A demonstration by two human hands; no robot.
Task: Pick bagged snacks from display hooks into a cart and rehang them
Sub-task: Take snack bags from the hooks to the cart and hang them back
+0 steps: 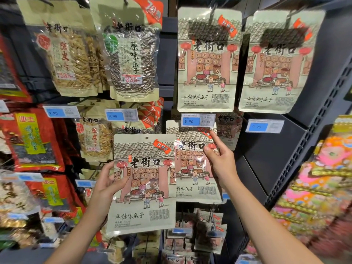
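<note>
Seed bag (142, 187) gripped by left hand (106, 183), right hand (219, 161) pinching hung bag (192, 168) beside it

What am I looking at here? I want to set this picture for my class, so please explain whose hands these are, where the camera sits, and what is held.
There is no machine: a person wears one camera on the head, looking forward and down at a shop's snack display. The left hand holds a cream seed bag in its grip, off any hook I can see. The right hand pinches a matching bag that seems to hang on the rack under a blue price tag. More bags hang on hooks above.
</note>
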